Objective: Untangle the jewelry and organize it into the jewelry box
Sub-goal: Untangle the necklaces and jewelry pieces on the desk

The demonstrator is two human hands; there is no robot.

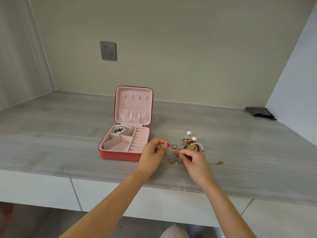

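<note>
Soft, even, fairly bright light, faint shadows, wide-angle bending at edges, slight overall softness.

A grey wood-grain counter point(68, 134) carries everything, running into a corner at its far right. Near its middle stands an open red jewelry box point(124, 145) with its lid upright. Just beside it at three o'clock lies a tangled heap of beaded and gold jewelry point(192, 145), and well apart at two o'clock a dark drawstring pouch point(259, 112) lies by the wall.

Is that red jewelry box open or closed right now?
Open: the jewelry box has its lid standing upright, showing pink compartments, one holding pearls.
</note>
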